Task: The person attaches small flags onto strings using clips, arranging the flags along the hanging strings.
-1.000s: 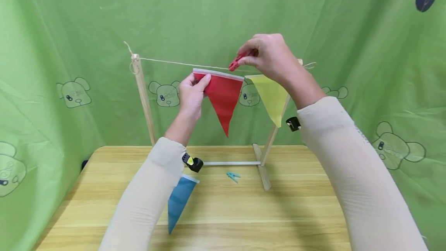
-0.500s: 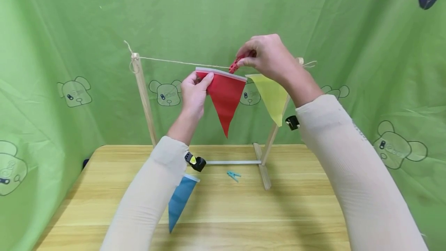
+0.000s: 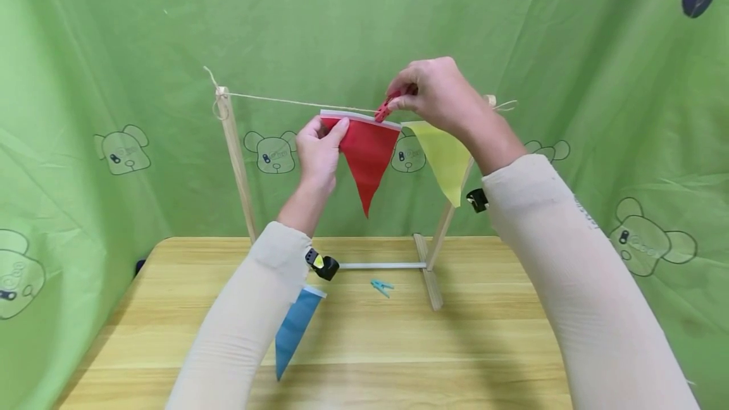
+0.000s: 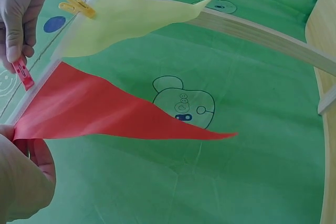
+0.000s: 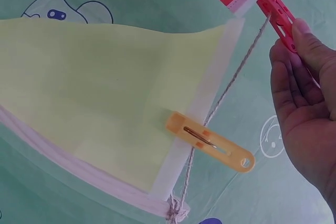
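My left hand [image 3: 317, 152] pinches the red pennant [image 3: 369, 154] by the left part of its white top band, thumb in front; the pennant hangs point down. Between thumb and fingers of my right hand [image 3: 438, 92] is a red clothespin [image 5: 277, 17]. It sits across the string [image 3: 285, 102], its tip at the pennant's white band right of centre; whether it bites the band I cannot tell. To the right, a yellow pennant [image 3: 441, 154] hangs from the string under a yellow-orange clothespin [image 5: 210, 142], which my right hand hides in the head view.
The string runs between two wooden posts, the left post [image 3: 235, 157] and the right post [image 3: 441, 239]. On the wooden table [image 3: 398, 359] lie a blue pennant [image 3: 297, 331], partly behind my left sleeve, and a teal clothespin [image 3: 381, 287]. A green curtain [image 3: 364, 37] hangs behind.
The red pennant has shifted slightly right and up toward the string with my left hand. The red clothespin has dropped a little, and its tip now overlaps the white band.
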Motion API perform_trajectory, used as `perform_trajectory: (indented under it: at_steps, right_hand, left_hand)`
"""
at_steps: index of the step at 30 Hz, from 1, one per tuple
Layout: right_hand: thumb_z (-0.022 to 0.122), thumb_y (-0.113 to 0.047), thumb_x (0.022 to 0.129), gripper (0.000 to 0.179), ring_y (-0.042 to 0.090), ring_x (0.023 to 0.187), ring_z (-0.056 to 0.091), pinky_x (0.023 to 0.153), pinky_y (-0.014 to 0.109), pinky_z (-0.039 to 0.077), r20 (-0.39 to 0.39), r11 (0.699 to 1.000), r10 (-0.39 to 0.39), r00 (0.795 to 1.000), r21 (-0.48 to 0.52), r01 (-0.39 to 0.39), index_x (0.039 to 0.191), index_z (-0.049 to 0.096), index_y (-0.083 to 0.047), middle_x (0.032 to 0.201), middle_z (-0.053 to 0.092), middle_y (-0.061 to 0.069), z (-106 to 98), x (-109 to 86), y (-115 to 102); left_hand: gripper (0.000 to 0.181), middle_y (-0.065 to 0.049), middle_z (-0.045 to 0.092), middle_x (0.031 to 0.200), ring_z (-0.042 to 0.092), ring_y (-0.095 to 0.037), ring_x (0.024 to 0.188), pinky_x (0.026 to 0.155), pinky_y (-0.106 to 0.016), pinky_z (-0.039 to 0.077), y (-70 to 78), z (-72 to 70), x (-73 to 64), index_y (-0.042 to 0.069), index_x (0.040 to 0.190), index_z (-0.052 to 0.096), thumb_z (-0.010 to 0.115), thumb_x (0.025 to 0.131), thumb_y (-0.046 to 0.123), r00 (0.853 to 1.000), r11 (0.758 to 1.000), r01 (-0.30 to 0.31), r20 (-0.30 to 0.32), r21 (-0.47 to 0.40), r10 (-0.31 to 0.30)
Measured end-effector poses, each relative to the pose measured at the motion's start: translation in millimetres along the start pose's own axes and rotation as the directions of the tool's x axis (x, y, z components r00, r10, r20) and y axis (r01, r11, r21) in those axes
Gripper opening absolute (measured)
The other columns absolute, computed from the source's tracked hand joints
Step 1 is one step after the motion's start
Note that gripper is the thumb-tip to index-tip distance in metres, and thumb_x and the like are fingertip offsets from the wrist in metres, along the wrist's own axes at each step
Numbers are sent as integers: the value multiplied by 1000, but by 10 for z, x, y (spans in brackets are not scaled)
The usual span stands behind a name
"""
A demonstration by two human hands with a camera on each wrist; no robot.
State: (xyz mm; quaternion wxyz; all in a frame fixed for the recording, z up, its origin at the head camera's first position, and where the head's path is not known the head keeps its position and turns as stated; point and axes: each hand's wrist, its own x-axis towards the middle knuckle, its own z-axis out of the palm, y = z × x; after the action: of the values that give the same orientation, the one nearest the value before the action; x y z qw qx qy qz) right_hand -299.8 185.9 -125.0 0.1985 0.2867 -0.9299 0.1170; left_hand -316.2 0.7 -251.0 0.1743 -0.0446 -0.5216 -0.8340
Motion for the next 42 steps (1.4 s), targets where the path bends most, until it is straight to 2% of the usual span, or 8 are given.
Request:
perform_trajectory:
  at_steps: [10, 22, 42]
  right_hand:
    - [79, -16, 92, 15, 19, 85, 68, 76, 30, 56, 8, 1000, -9, 1000, 8, 9, 103, 80, -6, 99, 75, 10, 50, 11, 12]
    - [79, -13, 92, 14, 22, 89, 70, 79, 34, 58, 17, 999, -31, 999, -8, 31, 104, 80, -6, 101, 77, 11, 84, 30, 3]
    - [81, -15, 90, 18, 24, 93, 71, 82, 38, 59, 66, 999, -54, 996, -3, 54, 106, 79, -6, 103, 76, 13, 99, 27, -10]
  left_hand:
    - [15, -5, 65, 92, 62, -14, 80, 69, -22, 58, 10, 29, -11, 1, 109, 73, 74, 95, 6, 1000, 1000, 7, 19, -21, -6]
    - [17, -5, 66, 93, 63, -13, 80, 69, -21, 59, 13, 52, -32, 0, 111, 73, 74, 95, 6, 999, 998, 35, 10, -55, -34]
    - [16, -6, 67, 95, 65, -14, 82, 73, -22, 60, -1, 66, -12, 2, 111, 73, 73, 95, 5, 998, 997, 63, 10, -55, -62]
